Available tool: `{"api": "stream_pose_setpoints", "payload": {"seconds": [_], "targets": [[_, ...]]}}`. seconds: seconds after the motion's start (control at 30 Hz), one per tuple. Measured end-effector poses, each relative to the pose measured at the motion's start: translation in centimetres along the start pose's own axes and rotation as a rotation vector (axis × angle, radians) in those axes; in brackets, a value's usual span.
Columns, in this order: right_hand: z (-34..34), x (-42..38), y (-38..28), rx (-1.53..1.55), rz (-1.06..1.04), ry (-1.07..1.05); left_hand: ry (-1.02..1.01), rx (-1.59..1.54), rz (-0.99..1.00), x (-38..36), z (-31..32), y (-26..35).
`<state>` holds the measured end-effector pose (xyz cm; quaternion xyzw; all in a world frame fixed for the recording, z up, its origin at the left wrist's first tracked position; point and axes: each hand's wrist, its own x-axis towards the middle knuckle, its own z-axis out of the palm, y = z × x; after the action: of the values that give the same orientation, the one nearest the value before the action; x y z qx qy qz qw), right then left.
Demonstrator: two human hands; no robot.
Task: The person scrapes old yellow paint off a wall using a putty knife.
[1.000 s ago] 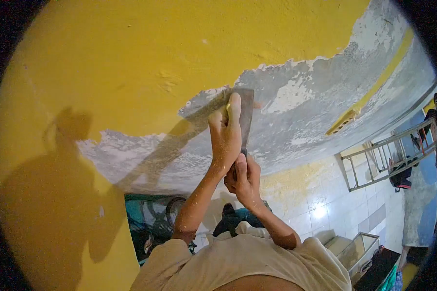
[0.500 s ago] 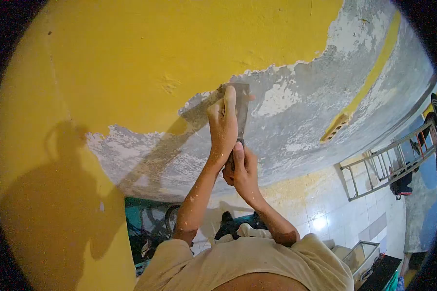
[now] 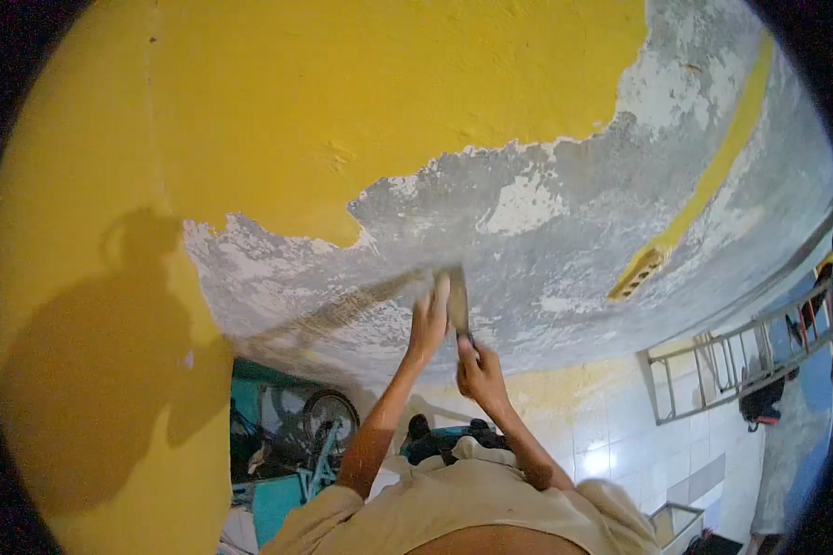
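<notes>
A flat metal scraper (image 3: 457, 298) is held up in front of the wall, over bare grey plaster (image 3: 398, 231). My right hand (image 3: 481, 375) is wrapped round its dark handle. Against the left side of the blade lies my left hand (image 3: 429, 319), its fingers pointing up and slightly blurred. Above, yellow paint (image 3: 389, 83) ends in a ragged edge, with white patches on the grey below it. Whether the blade touches the wall is hard to tell.
At the right, a metal ladder (image 3: 745, 370) leans above the tiled floor (image 3: 611, 430). A bicycle (image 3: 329, 421) stands at the lower left. An opening with several holes (image 3: 640, 273) interrupts the wall at the right. My shadow falls on the left wall.
Both hands and the scraper have moved down, away from the ragged paint edge. The view has shifted a little, and more of the bicycle shows.
</notes>
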<state>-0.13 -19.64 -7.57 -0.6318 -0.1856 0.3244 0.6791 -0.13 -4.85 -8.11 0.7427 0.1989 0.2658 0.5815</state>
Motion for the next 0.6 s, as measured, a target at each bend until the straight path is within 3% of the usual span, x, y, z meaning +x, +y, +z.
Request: {"api": "stream_pose_setpoints", "payload": {"seconds": [0.03, 0.07, 0.1, 0.13, 0.17, 0.2, 0.27, 0.3, 0.4, 0.47, 0.53, 0.6], "targets": [[-1.8, -1.1, 2.5, -0.119, 0.131, 0.009, -0.087, 0.185, 0.099, -2.1, -0.8, -7.4], [-4.6, -1.8, 6.9, -0.477, -0.055, -0.011, -0.288, 0.372, -0.192, -5.0, -2.1, -9.0], [-7.3, -3.5, 9.2, -0.856, -0.120, -0.048, -0.370, 0.636, -0.005, -8.8, -3.6, -18.5], [-8.9, -5.5, 8.9, -1.076, 0.090, -0.117, -0.505, 0.597, -0.081, -13.5, -6.0, -20.2], [-11.6, -7.1, 11.2, -1.111, 0.139, -0.157, -0.641, 0.554, -0.156, -16.1, -7.5, -20.9], [-14.1, -8.4, 13.2, -1.143, 0.188, -0.195, -0.631, 0.555, -0.169, -16.1, -7.5, -20.2], [-17.1, -10.1, 13.3, -1.213, 0.276, -0.199, -0.213, 0.539, 0.134, -14.6, -7.6, -15.3], [-18.0, -10.1, 13.6, -1.260, 0.279, -0.168, -0.202, 0.691, 0.079, -10.1, -6.3, -6.5], [-18.4, -8.1, 10.3, -1.297, 0.152, -0.144, 0.172, 0.725, 0.554, -1.0, -3.8, 5.2], [-18.1, -5.3, 9.5, -1.319, -0.003, -0.086, 0.483, 0.626, 0.792, 3.7, -2.5, 9.0], [-16.0, -3.0, 7.0, -1.334, -0.106, -0.018, 0.626, 0.764, 0.836, 6.3, -0.2, 11.0], [-13.8, -1.2, 5.5, -1.287, -0.141, 0.002, 0.608, 0.809, 0.852, 7.3, 2.3, 8.2]]}}
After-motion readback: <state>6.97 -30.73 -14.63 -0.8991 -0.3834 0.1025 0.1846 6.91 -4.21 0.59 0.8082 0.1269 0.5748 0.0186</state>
